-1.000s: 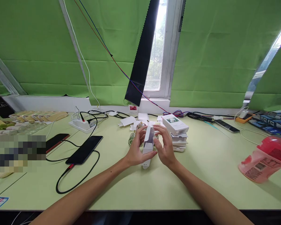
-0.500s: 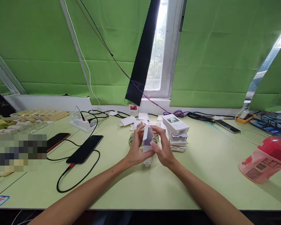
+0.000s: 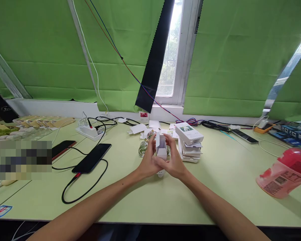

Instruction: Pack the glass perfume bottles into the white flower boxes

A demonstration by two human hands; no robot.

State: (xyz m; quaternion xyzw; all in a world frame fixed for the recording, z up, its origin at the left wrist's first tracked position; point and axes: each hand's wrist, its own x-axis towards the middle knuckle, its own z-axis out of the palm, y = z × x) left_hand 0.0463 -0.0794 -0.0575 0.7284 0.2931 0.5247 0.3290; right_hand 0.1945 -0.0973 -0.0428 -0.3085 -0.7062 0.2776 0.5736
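Observation:
Both my hands hold a small white carton (image 3: 161,150) upright over the middle of the green table (image 3: 150,201); its top flap stands open. My left hand (image 3: 147,163) wraps its left side and my right hand (image 3: 174,162) wraps its right side, fingers meeting under it. Just behind the carton stand small clear glass bottles (image 3: 142,148). To the right lies a stack of flat white cartons (image 3: 190,147) with a closed printed box (image 3: 189,133) on top.
A black phone (image 3: 92,158) on a black cable lies at left, another phone (image 3: 62,148) beside it, and a white power strip (image 3: 87,130) behind. A pink bottle (image 3: 283,174) lies at right. Loose carton flaps (image 3: 137,129), cables and another phone (image 3: 243,135) line the window sill side.
I have turned the carton more upright and drawn my hands closer together beneath it; its open flap now points up. The view has shifted slightly.

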